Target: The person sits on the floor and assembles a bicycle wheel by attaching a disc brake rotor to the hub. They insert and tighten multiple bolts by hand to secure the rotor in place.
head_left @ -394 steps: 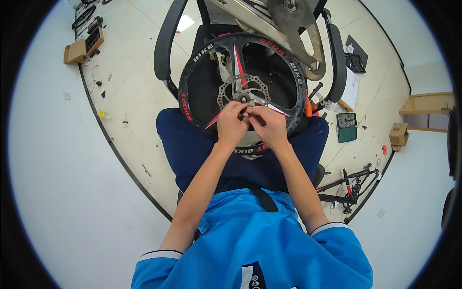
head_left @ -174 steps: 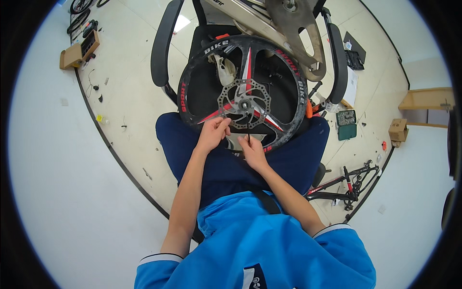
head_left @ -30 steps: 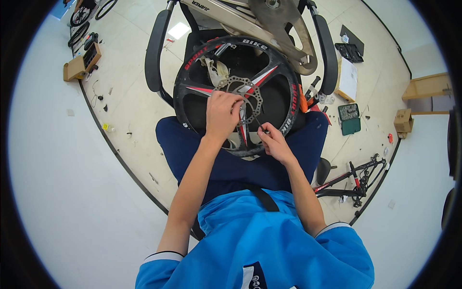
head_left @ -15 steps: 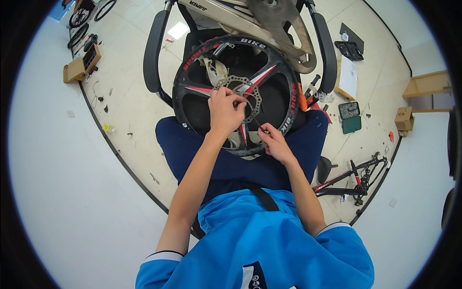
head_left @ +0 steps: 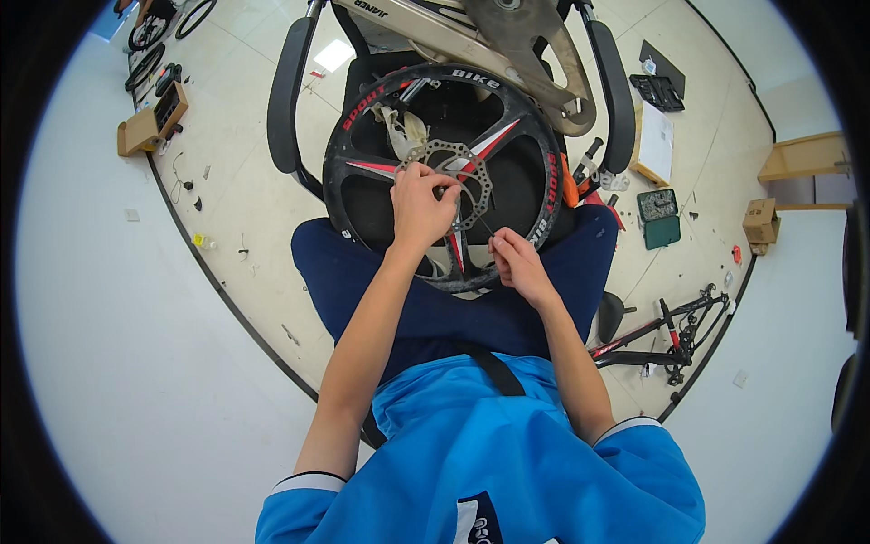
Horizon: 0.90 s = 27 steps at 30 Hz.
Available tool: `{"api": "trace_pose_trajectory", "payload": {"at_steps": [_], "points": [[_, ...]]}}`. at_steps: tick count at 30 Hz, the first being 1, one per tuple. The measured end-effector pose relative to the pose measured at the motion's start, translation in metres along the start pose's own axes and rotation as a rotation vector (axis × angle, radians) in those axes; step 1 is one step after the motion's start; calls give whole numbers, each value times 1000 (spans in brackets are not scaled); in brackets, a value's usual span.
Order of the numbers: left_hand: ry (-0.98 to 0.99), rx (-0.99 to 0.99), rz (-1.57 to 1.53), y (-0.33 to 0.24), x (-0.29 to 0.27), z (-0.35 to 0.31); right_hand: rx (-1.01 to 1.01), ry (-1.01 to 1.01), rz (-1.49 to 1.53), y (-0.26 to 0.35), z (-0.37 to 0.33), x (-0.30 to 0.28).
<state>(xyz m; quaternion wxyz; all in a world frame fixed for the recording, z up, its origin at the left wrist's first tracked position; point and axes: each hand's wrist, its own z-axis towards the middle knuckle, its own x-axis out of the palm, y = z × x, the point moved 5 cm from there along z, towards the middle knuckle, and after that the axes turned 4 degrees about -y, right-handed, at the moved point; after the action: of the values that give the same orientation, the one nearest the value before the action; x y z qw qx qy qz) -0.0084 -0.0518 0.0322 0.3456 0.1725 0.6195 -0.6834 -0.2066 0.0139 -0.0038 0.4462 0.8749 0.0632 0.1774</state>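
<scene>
Apparently rotor-fastener work: right hand [head_left: 518,261] pinches a thin rod [head_left: 488,228], likely a hex key, angled toward the disc brake rotor [head_left: 487,186] on the three-spoke wheel [head_left: 498,138], between lap [head_left: 453,322] and bicycle frame [head_left: 444,38]. Left hand [head_left: 423,205] bunched over rotor; cannot tell whether clamped. Next turn probably needs a steady tip; swing room lies lapward, armrests [head_left: 287,100] flanking.

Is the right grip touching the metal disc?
Apart. The head view shows a gap between the right grip and the metal disc, with a thin dark tool crossing it.
</scene>
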Motion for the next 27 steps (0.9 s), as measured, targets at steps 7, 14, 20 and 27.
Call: {"api": "trace_pose_trajectory", "payload": {"at_steps": [7, 14, 20, 27], "points": [[-100, 117, 3, -7, -1, -7, -25, 29, 104, 19, 4, 8], [-253, 430, 170, -14, -2, -21, -57, -10, 109, 23, 11, 7], [-310, 526, 187, -13, -2, -27, -82, -18, 133, 27, 18, 8], [-321, 531, 237, -14, 1, -31, -99, 2, 132, 21, 19, 9]]}}
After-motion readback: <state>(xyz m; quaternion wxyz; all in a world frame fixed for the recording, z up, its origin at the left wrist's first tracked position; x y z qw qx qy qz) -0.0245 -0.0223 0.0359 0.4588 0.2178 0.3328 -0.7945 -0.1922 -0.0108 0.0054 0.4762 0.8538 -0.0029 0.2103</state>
